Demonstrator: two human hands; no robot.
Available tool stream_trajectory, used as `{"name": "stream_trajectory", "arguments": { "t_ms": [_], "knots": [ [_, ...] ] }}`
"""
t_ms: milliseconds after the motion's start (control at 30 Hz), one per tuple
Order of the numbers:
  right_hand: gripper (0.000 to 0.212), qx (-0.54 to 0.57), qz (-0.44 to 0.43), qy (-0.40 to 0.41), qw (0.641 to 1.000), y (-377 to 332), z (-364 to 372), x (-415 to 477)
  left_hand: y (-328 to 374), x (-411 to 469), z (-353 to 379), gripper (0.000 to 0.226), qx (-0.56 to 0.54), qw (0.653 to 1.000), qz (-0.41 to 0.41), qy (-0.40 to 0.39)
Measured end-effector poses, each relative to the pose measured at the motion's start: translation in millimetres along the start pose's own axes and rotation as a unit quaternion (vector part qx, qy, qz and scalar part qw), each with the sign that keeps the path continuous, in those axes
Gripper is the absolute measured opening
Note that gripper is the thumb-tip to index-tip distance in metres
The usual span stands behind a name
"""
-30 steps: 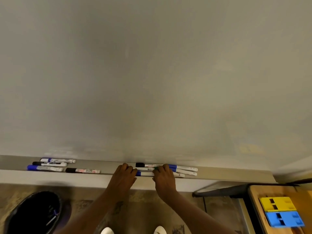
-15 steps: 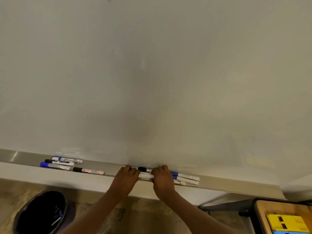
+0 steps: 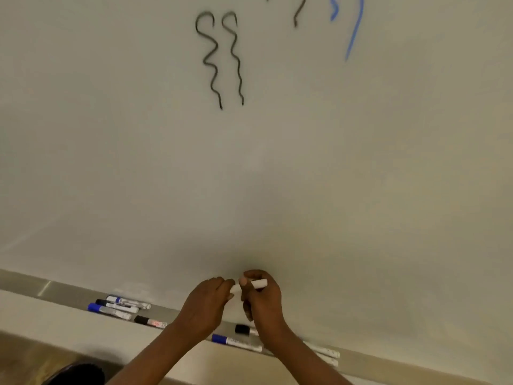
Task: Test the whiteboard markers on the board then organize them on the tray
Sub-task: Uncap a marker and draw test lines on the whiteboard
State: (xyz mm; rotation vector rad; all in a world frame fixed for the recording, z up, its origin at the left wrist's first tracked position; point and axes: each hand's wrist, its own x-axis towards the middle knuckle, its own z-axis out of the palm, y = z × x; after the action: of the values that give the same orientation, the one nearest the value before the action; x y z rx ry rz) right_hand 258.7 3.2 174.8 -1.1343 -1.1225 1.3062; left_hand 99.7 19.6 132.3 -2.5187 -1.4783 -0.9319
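White barrel of the marker (image 3: 260, 283) lies crosswise between your two grips, lifted off the tray and close in front of the lower whiteboard (image 3: 277, 176).

Right grip (image 3: 263, 301): clenched round the barrel, thumb on top. One white end sticks out past it to the right.

Left grip (image 3: 208, 302): fingers curled over the opposite end. That end is hidden, so you cannot read a cap colour from it.

The two sets of knuckles sit just beside each other, with a short bare stretch of barrel showing between them.

Below your wrists, the metal tray (image 3: 69, 292) runs along the board's bottom edge. On it:
- black-capped marker (image 3: 242, 329), lying lengthwise, partly covered by your right wrist
- blue-capped marker (image 3: 236, 341), just in front of it, also lengthwise
- two white marker ends (image 3: 326, 351), emerging to the right of your right forearm
- left cluster of four markers (image 3: 119, 307), well apart from the others: two blue caps and two black caps, all caps pointing left

Higher on the board: two black squiggles (image 3: 212, 59) side by side, a third further right, and blue strokes (image 3: 354, 31) at the top edge.

A dark bin (image 3: 77, 373) shows at the bottom left, on the floor.
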Motion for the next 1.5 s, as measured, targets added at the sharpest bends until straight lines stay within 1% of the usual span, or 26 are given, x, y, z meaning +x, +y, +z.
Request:
{"name": "stream_trajectory", "arguments": {
  "t_ms": [67,100,167,233,333,433,500,567,633,700,767,800,833,867,900,933,1000,1033,1100,1167,1200,1267,1400,1433,1500],
  "knots": [
    [0.019,0.072,-0.002,-0.03,0.997,-22,12,1,6,19,-22,0.032,-0.012,0.998,0.033,0.053],
    [0.019,0.086,-0.013,-0.038,0.996,-34,17,1,10,28,-33,0.028,-0.021,0.995,0.05,0.078],
    [0.021,0.093,-0.045,-0.048,0.994,-57,23,3,16,42,-54,0.023,-0.032,0.988,0.085,0.126],
    [0.027,0.077,-0.09,-0.059,0.991,-79,27,6,19,55,-73,0.021,-0.032,0.98,0.109,0.161],
    [0.03,0.062,-0.163,-0.07,0.982,-110,32,9,24,76,-103,0.02,-0.035,0.97,0.144,0.191],
    [0.031,0.073,-0.22,-0.06,0.971,-138,39,12,30,99,-133,0.019,-0.037,0.962,0.175,0.209],
    [0.028,0.081,-0.256,-0.047,0.962,-157,44,15,29,114,-149,0.021,-0.036,0.962,0.17,0.212],
    [0.026,0.062,-0.3,-0.038,0.951,-175,48,19,27,127,-169,0.027,-0.047,0.964,0.156,0.209],
    [0.023,0.046,-0.35,-0.036,0.935,-191,53,19,27,137,-188,0.029,-0.063,0.961,0.17,0.21],
    [0.02,0.035,-0.407,-0.021,0.912,-205,57,18,32,146,-209,0.029,-0.061,0.952,0.199,0.223],
    [0.014,0.053,-0.473,-0.001,0.88,-221,60,17,35,157,-228,0.039,-0.049,0.943,0.224,0.241],
    [0.012,0.07,-0.507,0.011,0.859,-228,60,17,35,163,-237,0.048,-0.034,0.938,0.23,0.259],
    [0.014,0.081,-0.544,0.029,0.835,-234,59,19,32,172,-246,0.056,-0.013,0.93,0.23,0.285],
    [0.017,0.075,-0.581,0.055,0.808,-241,57,22,28,181,-254,0.059,0.01,0.921,0.226,0.318],
    [0.021,0.05,-0.615,0.087,0.782,-248,55,27,24,192,-263,0.055,0.034,0.909,0.216,0.355],
    [0.025,0.013,-0.643,0.12,0.757,-254,52,33,20,203,-272,0.044,0.058,0.895,0.202,0.394],
    [0.028,-0.057,-0.678,0.181,0.71,-268,46,46,12,227,-286,0.021,0.112,0.852,0.202,0.469],
    [0.027,-0.082,-0.692,0.212,0.686,-277,44,53,8,238,-292,0.02,0.136,0.831,0.215,0.495],
    [0.026,-0.117,-0.72,0.264,0.631,-293,42,65,0,259,-297,0.025,0.165,0.797,0.247,0.527],
    [0.022,-0.137,-0.735,0.293,0.596,-300,42,74,-6,271,-295,0.024,0.165,0.777,0.265,0.546],
    [0.02,-0.144,-0.737,0.304,0.587,-300,44,77,-9,274,-291,0.022,0.162,0.774,0.273,0.548],
    [0.02,-0.145,-0.733,0.323,0.58,-297,47,81,-10,275,-285,0.018,0.149,0.771,0.295,0.544],
    [0.021,-0.126,-0.741,0.346,0.562,-297,50,84,-7,276,-286,0.019,0.125,0.771,0.311,0.542],
    [0.021,-0.123,-0.741,0.35,0.56,-297,51,85,-7,277,-286,0.022,0.125,0.77,0.312,0.542],
    [0.018,-0.121,-0.732,0.36,0.566,-297,51,86,-7,278,-285,0.035,0.119,0.776,0.311,0.536]
  ]
}}
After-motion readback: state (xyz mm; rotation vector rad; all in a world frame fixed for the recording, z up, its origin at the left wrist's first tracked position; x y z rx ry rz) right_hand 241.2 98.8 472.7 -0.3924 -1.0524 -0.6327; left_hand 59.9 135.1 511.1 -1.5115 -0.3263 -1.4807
